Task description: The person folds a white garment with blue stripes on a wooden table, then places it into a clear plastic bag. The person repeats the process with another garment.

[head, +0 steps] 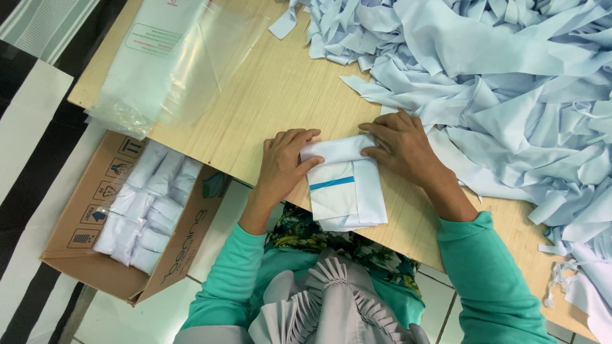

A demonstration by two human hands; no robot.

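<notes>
A: Folded white cloth (347, 191) with blue stripe, near table (268, 95) front edge?
B: Yes. Left hand (284, 162) and right hand (398, 146) pinching its top fold.
A: Around?
B: Pale blue fabric pile (510, 76) right, plastic bags (172, 57) far left, cardboard box (137, 216) below.

A large heap of pale blue fabric strips (510, 83) fills the wooden table (274, 95) from twelve to four o'clock. Clear plastic bags (172, 57) lie stacked at eleven o'clock, overhanging the table's corner. Below them, at eight o'clock, an open cardboard box (95, 210) sits on the tiled floor (220, 223), holding folded white bundles in clear wrap (150, 204). A black-and-white striped mat (25, 127) runs along nine o'clock.
</notes>
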